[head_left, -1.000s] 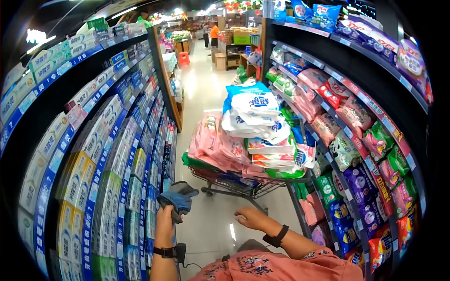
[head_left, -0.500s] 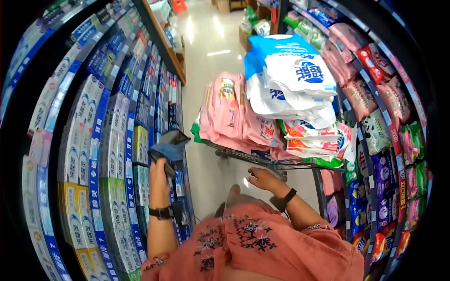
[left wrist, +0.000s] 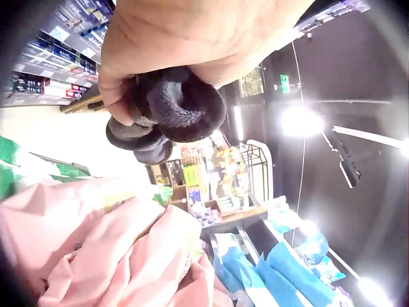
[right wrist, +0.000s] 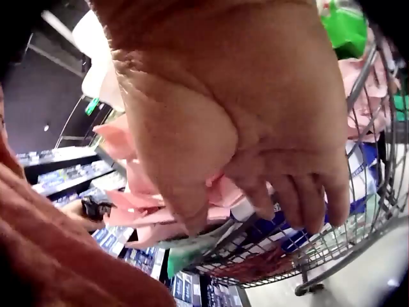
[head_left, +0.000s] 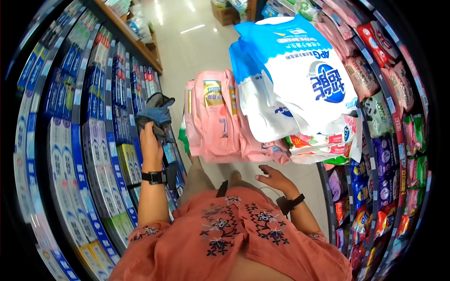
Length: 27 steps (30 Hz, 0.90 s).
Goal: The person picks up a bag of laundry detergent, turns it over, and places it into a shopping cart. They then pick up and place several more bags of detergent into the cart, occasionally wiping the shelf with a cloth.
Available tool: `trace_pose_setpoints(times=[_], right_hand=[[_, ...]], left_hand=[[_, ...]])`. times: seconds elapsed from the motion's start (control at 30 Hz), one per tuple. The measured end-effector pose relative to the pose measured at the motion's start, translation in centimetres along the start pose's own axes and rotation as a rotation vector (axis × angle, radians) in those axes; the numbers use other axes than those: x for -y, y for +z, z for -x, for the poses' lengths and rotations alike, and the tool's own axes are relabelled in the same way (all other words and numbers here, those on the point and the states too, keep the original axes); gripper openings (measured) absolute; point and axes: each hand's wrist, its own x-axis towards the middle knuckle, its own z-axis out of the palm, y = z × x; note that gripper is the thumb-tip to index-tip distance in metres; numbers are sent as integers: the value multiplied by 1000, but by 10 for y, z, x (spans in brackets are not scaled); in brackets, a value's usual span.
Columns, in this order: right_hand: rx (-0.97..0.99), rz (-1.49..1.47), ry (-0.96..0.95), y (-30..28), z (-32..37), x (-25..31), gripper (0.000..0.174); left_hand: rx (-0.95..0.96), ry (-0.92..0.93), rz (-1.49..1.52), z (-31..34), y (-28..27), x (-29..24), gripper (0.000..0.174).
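Note:
My left hand [head_left: 151,143] grips a bunched blue and dark grey cloth [head_left: 154,114] beside the toothpaste shelves. In the left wrist view the folds of the cloth [left wrist: 176,105] look dark and fuzzy, pinched under the thumb and fingers. With fingers loosely spread, my right hand [head_left: 276,179] hangs near the heaped shopping cart, holding nothing. Pink bags [head_left: 213,112] fill the left of the load, and large white-and-blue bags [head_left: 304,79] are piled on the right. The cart's wire basket [right wrist: 281,272] shows beyond the right fingers in the right wrist view.
Shelves of boxed toothpaste [head_left: 65,154] run along the left. On the right, a shelf rack holds bagged detergents [head_left: 386,157] in several rows. Ahead, the pale tiled floor [head_left: 187,42] leads past a cardboard box [head_left: 225,14].
The view has tipped down and come closer to the cart, whose load now looks larger. The left hand keeps the cloth and moves leftward in view; the right hand stays loose beside the cart.

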Motion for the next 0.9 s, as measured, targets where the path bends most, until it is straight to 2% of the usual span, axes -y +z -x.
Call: trace_pose_setpoints(times=[0.07, 0.2, 0.3, 0.33, 0.43, 0.47, 0.5, 0.53, 0.57, 0.6, 0.7, 0.77, 0.9], right_hand=[[68, -211, 17, 2, 2, 14, 86], [161, -331, 171, 14, -8, 36, 89], [21, -626, 159, 43, -11, 52, 84], [-116, -653, 164, 51, -10, 77, 83], [-264, -912, 306, 85, -23, 89, 83], [-343, -966, 343, 94, -27, 101, 74], [-375, -967, 399, 99, -28, 119, 74], [-438, -1137, 131, 123, -49, 92, 71], [-478, -1265, 135, 124, -52, 109, 70], [-450, -1312, 168, 121, -55, 119, 68], [-590, -1411, 143, 132, -63, 117, 63], [-689, -1404, 119, 121, -55, 154, 62], [-705, -1499, 78, 130, -67, 141, 58]], left_hand=[[54, -15, -6, -39, 10, 5, 23], [169, -29, 20, -111, 50, 10, 26], [275, -57, 23, -180, 66, 27, 27], [320, -114, 11, -196, 71, 26, 27], [264, -215, -79, -252, 68, 48, 28], [304, -221, -78, -261, 73, 45, 30], [369, -215, -58, -267, 79, 44, 33], [376, -222, -57, -284, 80, 58, 35], [383, -286, -60, -296, 85, 62, 36], [476, -307, -35, -308, 87, 67, 35], [700, -292, 47, -328, 103, 73, 20], [675, -309, 4, -323, 125, 63, 17], [707, -299, -92, -322, 151, 56, 19]])
